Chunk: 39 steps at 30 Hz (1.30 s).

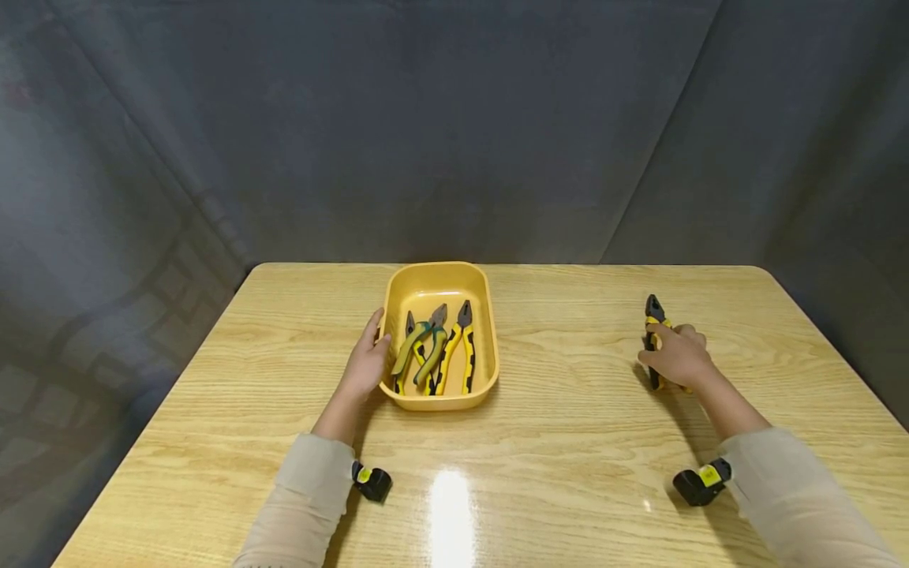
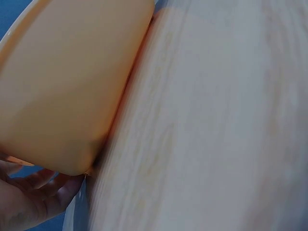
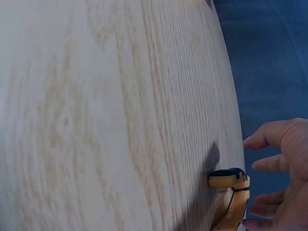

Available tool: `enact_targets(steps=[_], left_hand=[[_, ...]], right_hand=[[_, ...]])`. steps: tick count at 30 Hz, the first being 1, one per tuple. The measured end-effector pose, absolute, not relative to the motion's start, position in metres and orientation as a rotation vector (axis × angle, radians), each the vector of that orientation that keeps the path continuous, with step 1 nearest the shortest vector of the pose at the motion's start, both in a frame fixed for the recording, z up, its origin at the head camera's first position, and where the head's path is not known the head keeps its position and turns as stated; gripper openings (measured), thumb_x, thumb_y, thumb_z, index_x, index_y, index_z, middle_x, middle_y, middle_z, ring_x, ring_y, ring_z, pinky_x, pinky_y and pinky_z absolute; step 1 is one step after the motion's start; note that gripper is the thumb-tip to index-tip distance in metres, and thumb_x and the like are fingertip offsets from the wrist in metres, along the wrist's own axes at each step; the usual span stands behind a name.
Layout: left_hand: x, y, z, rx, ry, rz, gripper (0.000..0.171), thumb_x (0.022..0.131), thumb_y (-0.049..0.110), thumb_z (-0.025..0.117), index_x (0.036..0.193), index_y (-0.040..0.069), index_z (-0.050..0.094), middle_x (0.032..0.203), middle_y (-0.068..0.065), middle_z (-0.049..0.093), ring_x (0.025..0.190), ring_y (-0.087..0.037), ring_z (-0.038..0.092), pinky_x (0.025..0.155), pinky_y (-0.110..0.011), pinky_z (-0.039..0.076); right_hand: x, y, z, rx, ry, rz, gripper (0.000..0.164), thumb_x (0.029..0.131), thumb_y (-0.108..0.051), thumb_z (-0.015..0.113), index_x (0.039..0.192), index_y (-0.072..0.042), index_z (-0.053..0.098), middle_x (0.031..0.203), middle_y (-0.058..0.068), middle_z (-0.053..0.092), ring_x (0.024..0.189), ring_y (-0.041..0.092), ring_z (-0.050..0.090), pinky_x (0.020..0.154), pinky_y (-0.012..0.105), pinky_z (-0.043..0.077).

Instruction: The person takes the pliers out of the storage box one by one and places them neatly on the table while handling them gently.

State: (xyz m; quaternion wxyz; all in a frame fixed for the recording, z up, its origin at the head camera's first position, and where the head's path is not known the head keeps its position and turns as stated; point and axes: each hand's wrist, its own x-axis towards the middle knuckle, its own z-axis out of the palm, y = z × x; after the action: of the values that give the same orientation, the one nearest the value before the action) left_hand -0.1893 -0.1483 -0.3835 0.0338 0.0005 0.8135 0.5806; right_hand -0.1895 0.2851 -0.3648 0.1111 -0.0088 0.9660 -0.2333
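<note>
Dark grey curtain is hung behind a wood-grain counter. Black-and-yellow combination pliers are placed towards its right end, beneath the right grip, whose fingers are loosely spread over them; whether they are touched cannot be told. The left grip is laid uncurled against the left side of a yellow plastic tray, in which more pliers are contained. Dense, rigid, hardly breakable handling should be expected; hold is best taken around the handles, likely less slippery than bare metal. Yellow labels are carried by the wrist cameras; no writing can be read.
</note>
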Motion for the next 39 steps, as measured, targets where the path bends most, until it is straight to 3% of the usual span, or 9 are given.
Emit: enact_targets(steps=[6, 17, 39], left_hand=[[-0.189, -0.148, -0.383, -0.017, 2.508, 1.788, 0.050, 0.094, 0.014, 0.027, 0.140, 0.017, 0.008, 0.141, -0.017, 0.011, 0.125, -0.032, 0.014, 0.100, -0.045, 0.013], [-0.190, -0.148, -0.382, 0.002, 2.501, 1.811, 0.050, 0.094, 0.014, 0.027, 0.140, 0.014, 0.008, 0.140, -0.020, 0.013, 0.125, -0.033, 0.015, 0.099, -0.046, 0.014], [-0.188, -0.147, -0.382, 0.004, 2.488, 1.798, 0.050, 0.094, 0.015, 0.026, 0.140, 0.017, 0.006, 0.141, -0.017, 0.009, 0.126, -0.032, 0.014, 0.099, -0.045, 0.015]], right_hand=[[-0.189, 0.283, -0.364, -0.009, 2.840, -0.714, 0.063, 0.084, -0.024, 0.046, 0.129, 0.012, 0.021, 0.116, 0.042, 0.015, 0.102, 0.056, 0.013, 0.061, 0.049, 0.036], [-0.187, 0.276, -0.359, -0.020, 2.847, -0.793, 0.063, 0.085, -0.024, 0.048, 0.131, 0.010, 0.020, 0.120, 0.042, 0.012, 0.106, 0.057, 0.009, 0.065, 0.053, 0.036], [-0.184, 0.260, -0.363, -0.126, 2.884, -0.858, 0.060, 0.084, -0.019, 0.047, 0.129, 0.012, 0.023, 0.116, 0.042, 0.023, 0.107, 0.054, 0.014, 0.071, 0.059, 0.031]])
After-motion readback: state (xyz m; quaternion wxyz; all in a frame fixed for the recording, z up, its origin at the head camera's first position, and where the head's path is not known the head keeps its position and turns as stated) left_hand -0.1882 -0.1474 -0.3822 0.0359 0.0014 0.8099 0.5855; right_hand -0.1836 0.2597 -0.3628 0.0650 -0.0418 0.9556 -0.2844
